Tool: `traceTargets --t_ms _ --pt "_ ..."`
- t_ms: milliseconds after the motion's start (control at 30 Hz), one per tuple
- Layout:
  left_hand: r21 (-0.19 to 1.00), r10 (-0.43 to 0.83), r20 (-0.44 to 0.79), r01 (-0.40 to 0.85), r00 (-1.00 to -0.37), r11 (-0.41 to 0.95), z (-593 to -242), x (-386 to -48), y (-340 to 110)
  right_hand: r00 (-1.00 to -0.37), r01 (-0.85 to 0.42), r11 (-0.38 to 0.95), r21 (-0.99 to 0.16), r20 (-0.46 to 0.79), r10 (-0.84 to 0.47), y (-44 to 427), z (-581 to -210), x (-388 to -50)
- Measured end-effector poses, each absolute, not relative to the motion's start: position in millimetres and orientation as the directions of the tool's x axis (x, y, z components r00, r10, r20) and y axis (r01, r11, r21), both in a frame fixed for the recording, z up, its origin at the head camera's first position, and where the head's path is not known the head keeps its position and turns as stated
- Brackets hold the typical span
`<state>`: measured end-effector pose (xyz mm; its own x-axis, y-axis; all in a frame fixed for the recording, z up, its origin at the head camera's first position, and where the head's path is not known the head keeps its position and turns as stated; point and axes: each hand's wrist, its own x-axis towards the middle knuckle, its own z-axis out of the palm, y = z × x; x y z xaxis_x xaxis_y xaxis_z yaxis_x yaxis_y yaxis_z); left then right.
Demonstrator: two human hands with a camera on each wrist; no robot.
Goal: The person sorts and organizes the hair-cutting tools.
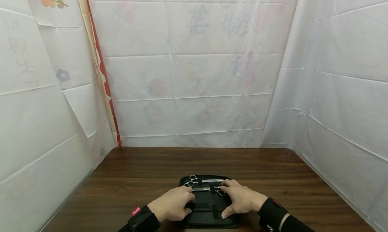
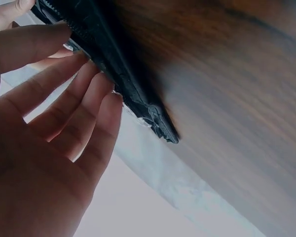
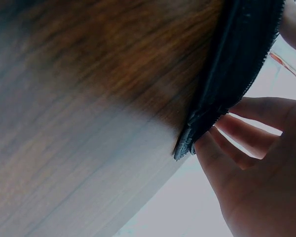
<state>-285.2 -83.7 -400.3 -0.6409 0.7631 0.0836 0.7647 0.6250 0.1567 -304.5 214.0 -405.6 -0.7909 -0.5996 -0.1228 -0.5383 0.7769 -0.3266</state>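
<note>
A flat black zip case lies on the wooden table in the head view. Two pairs of silver scissors, an upper pair and a lower pair, lie strapped across it and point opposite ways. At the case's left edge is my left hand; its fingertips touch the zipped rim in the left wrist view. My right hand spreads over the right edge, thumb low on the case and fingers by the lower scissors' handles. In the right wrist view, its fingertips meet the rim.
The dark wooden table extends around the case. White sheets with fold creases form a back wall, a left wall and a right wall. A red-edged strip hangs at the left corner.
</note>
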Motion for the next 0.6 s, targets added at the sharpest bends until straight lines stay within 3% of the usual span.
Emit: traceTargets --t_ms 600 --pt "0.227 0.711 0.034 0.698 -0.703 0.679 -397.0 -285.0 -101.2 -0.789 -0.541 0.774 -0.329 -0.119 -0.602 213.9 -406.3 -304.0"
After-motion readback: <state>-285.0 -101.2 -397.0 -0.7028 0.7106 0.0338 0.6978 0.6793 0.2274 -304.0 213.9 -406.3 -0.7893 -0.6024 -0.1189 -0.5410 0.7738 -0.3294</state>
